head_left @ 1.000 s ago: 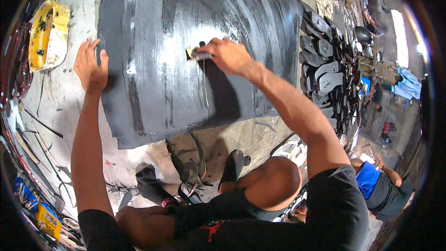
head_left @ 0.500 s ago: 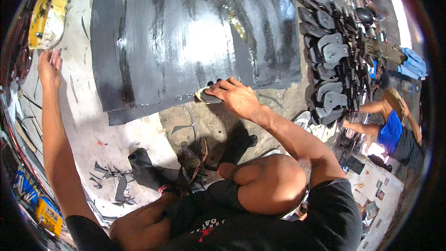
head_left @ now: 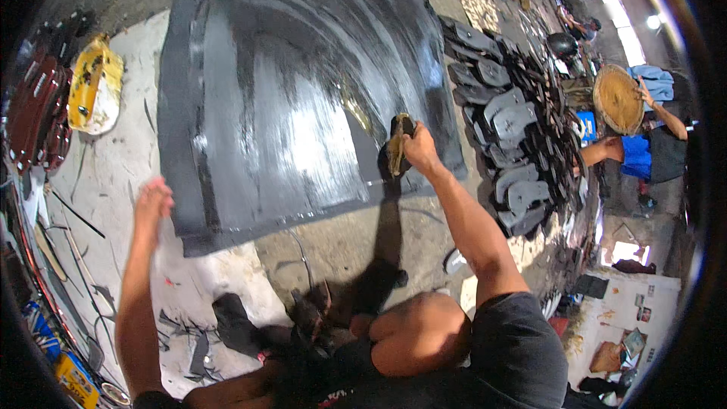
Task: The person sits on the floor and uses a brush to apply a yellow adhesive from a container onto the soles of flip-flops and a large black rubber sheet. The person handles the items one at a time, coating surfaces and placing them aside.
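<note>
A large black rubber sheet [head_left: 288,98] lies spread on the ground, wet and shiny with glue streaks. My right hand [head_left: 418,148] grips a yellowish brush [head_left: 397,148] and presses it on the sheet's right part, close to its near edge. My left hand [head_left: 151,203] rests with fingers apart on the pale ground, just beside the sheet's near left corner, holding nothing. My bent knees and black sandals [head_left: 235,326] show below the sheet.
A pile of black cut sole shapes [head_left: 507,136] lies to the right of the sheet. A yellow container [head_left: 95,91] and dark red pieces [head_left: 34,117] sit at far left. Another person in blue [head_left: 644,151] crouches at far right by a round wooden block [head_left: 617,98].
My right hand has carried the brush from the sheet's near edge up and to the right. My left hand has come down from the far left to the sheet's near left corner.
</note>
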Tool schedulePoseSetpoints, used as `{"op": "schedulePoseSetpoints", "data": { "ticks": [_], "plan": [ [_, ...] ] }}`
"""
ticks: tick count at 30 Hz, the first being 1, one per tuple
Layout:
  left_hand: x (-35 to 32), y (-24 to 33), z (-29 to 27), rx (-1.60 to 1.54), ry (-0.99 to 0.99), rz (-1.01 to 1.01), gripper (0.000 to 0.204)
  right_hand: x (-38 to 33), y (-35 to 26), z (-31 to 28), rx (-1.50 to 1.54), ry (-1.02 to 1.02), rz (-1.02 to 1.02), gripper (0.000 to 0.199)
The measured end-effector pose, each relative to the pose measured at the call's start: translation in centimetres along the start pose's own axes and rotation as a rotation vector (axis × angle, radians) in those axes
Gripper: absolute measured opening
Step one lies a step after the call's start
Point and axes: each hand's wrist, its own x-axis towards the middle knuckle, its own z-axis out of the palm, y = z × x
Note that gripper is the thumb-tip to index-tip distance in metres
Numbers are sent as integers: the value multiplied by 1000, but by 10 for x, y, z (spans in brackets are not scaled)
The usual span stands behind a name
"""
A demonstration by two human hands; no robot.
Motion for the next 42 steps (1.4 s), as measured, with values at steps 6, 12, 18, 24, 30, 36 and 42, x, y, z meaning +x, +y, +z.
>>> {"op": "schedulePoseSetpoints", "data": {
  "ticks": [6, 12, 18, 24, 30, 36, 42],
  "plan": [
    [-50, -15, 57, 31, -11, -223, 56, 93, -127, 20, -43, -88, -158, 32],
    [-45, -7, 50, 39, -94, -336, 59, 132, -215, 25, -370, -259, -634, 47],
    [-56, 19, 90, 124, -69, -338, 67, 30, -81, 3, -332, -432, -739, 34],
    [-43, 7, 71, 259, -34, -267, 72, -123, -24, -13, -346, -438, -581, 56],
    [-43, 12, 68, 236, -104, -341, 29, -154, -10, -15, -267, -354, -522, 47],
    [-80, 28, 77, 336, -111, -283, 59, -134, -50, -133, 510, -379, -494, 56],
    [-42, 228, 192, 111, -149, 243, 43, -167, -145, -280, 527, -90, -601, 42]
  ]
}}
